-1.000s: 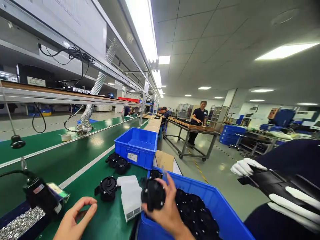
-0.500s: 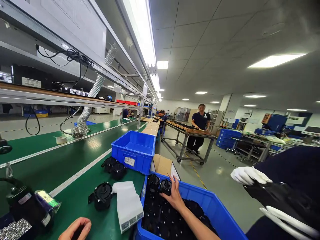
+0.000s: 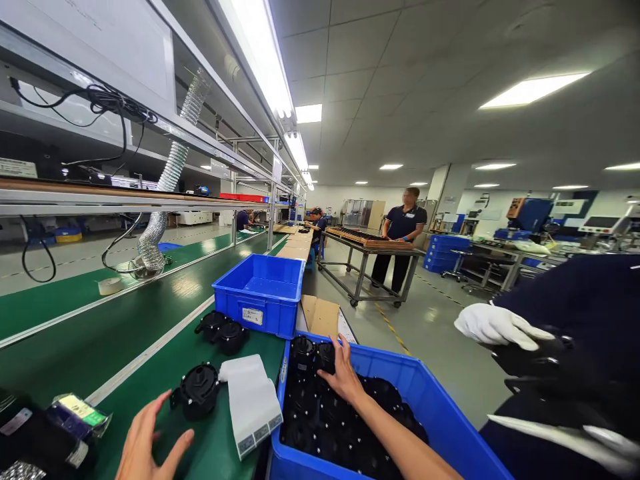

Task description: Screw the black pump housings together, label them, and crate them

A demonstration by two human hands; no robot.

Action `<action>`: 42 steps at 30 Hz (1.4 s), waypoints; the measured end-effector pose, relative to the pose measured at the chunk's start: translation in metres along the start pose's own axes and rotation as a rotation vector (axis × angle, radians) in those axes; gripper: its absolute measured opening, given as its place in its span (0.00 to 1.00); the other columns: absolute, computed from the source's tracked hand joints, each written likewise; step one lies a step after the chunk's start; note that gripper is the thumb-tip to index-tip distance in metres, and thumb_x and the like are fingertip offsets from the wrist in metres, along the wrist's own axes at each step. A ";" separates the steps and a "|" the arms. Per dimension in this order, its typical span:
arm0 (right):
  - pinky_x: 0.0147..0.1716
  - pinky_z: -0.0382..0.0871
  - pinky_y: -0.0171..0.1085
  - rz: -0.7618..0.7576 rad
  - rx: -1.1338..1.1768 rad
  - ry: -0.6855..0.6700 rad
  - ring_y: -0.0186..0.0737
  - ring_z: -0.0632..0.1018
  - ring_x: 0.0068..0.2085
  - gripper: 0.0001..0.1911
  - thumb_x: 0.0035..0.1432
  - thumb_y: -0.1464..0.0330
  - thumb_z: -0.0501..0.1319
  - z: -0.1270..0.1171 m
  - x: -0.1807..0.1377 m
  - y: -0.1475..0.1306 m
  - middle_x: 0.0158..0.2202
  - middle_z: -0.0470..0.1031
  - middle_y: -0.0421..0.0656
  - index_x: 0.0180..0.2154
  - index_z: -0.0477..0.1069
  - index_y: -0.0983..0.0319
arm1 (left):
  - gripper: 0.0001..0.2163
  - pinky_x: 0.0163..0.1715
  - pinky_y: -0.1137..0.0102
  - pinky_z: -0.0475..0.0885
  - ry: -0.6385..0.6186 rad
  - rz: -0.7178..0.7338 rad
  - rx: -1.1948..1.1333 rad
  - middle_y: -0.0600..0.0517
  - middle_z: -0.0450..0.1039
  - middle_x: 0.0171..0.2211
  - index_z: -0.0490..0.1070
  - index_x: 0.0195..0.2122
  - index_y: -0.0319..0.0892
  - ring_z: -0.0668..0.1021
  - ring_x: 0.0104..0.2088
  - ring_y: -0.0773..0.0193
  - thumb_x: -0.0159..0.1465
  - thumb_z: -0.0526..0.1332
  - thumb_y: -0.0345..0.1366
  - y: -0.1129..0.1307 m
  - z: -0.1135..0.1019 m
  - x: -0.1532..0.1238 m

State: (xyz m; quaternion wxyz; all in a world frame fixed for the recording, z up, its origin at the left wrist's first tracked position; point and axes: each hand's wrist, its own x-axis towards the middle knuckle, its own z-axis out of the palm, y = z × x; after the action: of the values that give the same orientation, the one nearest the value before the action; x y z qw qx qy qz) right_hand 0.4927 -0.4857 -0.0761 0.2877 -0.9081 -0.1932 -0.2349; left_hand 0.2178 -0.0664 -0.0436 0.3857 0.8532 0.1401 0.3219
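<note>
My right hand [image 3: 345, 379] reaches into the large blue bin [image 3: 430, 387], thumb and fingers around a black round plastic housing [image 3: 325, 358]. That part sits beside another black housing [image 3: 303, 353], on top of many similar ones packed in the bin. My left hand [image 3: 153, 440] is over the green bench, thumb and fingers spread, with nothing in it. Just beyond its fingers lies a single black round housing [image 3: 197, 391] with a side tab. Next to that is a white strip of printed labels [image 3: 254, 400], its end hanging toward the bench edge.
Two more black housings [image 3: 223, 331] lie by a smaller blue bin [image 3: 257, 293]. At the left are a plastic-wrapped packet [image 3: 80, 417] and a tape roll [image 3: 110, 286]. A white-gloved co-worker's hand [image 3: 500, 325] holds a black part at right; another person stands at a trolley [image 3: 370, 247].
My left hand has moved up toward the lone housing and its fingers have spread. My right hand remains around the housing in the bin, which now sits slightly lower. The view has shifted a little.
</note>
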 end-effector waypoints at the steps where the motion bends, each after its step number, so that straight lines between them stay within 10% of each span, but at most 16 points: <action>1: 0.70 0.53 0.52 0.014 -0.009 0.006 0.57 0.51 0.74 0.53 0.55 0.75 0.67 0.003 0.000 -0.004 0.73 0.32 0.56 0.71 0.35 0.53 | 0.37 0.57 0.44 0.73 0.022 0.041 0.086 0.38 0.62 0.63 0.58 0.68 0.44 0.66 0.65 0.37 0.63 0.59 0.59 0.000 0.005 0.008; 5: 0.69 0.54 0.55 0.067 -0.047 -0.023 0.61 0.47 0.74 0.59 0.51 0.76 0.69 0.004 0.004 -0.014 0.73 0.31 0.57 0.71 0.34 0.52 | 0.42 0.62 0.35 0.63 0.030 0.098 0.241 0.33 0.51 0.66 0.50 0.73 0.42 0.55 0.70 0.30 0.61 0.61 0.56 -0.008 0.025 0.037; 11: 0.64 0.61 0.60 0.105 -0.034 -0.160 0.72 0.55 0.71 0.64 0.35 0.77 0.73 -0.017 0.012 -0.009 0.72 0.44 0.60 0.71 0.45 0.56 | 0.29 0.60 0.50 0.71 -0.188 0.125 -0.028 0.43 0.68 0.61 0.64 0.63 0.45 0.74 0.60 0.44 0.62 0.65 0.47 -0.019 0.037 0.048; 16: 0.66 0.57 0.61 0.026 0.024 -0.095 0.67 0.57 0.71 0.52 0.48 0.71 0.65 -0.053 0.022 -0.020 0.70 0.50 0.61 0.72 0.45 0.60 | 0.31 0.62 0.52 0.72 -0.144 -0.004 -0.253 0.43 0.75 0.57 0.71 0.59 0.43 0.77 0.57 0.44 0.55 0.72 0.47 0.002 0.022 0.016; 19: 0.48 0.76 0.52 -0.022 0.226 0.003 0.58 0.76 0.54 0.40 0.63 0.60 0.59 -0.072 0.018 -0.060 0.62 0.64 0.58 0.71 0.47 0.59 | 0.38 0.58 0.53 0.75 -0.125 -0.254 -0.525 0.42 0.79 0.53 0.73 0.59 0.41 0.80 0.54 0.43 0.51 0.74 0.57 0.011 0.008 -0.011; 22: 0.32 0.75 0.42 0.038 0.605 -0.019 0.48 0.78 0.37 0.40 0.64 0.49 0.64 -0.073 -0.018 -0.130 0.48 0.75 0.52 0.68 0.53 0.58 | 0.40 0.58 0.53 0.74 -0.140 -0.369 -0.687 0.40 0.78 0.54 0.76 0.56 0.42 0.79 0.55 0.41 0.47 0.75 0.61 0.014 -0.005 -0.036; 29: 0.25 0.59 0.36 -0.010 1.036 -0.612 0.39 0.71 0.27 0.42 0.66 0.44 0.63 -0.036 -0.111 -0.268 0.35 0.75 0.42 0.69 0.49 0.54 | 0.43 0.64 0.49 0.67 -0.339 -0.385 -0.723 0.38 0.74 0.59 0.75 0.58 0.42 0.74 0.61 0.38 0.44 0.78 0.59 0.019 -0.016 -0.047; 42: 0.29 0.59 0.35 -0.002 0.933 -0.752 0.35 0.68 0.27 0.38 0.66 0.64 0.65 -0.031 -0.097 -0.306 0.35 0.74 0.37 0.70 0.49 0.53 | 0.41 0.64 0.52 0.67 -0.454 -0.365 -0.713 0.40 0.73 0.61 0.70 0.62 0.42 0.73 0.61 0.41 0.52 0.74 0.61 0.026 -0.025 -0.041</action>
State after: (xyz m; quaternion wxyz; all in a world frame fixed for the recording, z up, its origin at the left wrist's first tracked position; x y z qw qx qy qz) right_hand 0.2557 -0.2929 0.0261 0.5679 -0.7064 -0.3654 0.2120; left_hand 0.1705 -0.0901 -0.0297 0.7265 0.6775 0.0806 0.0819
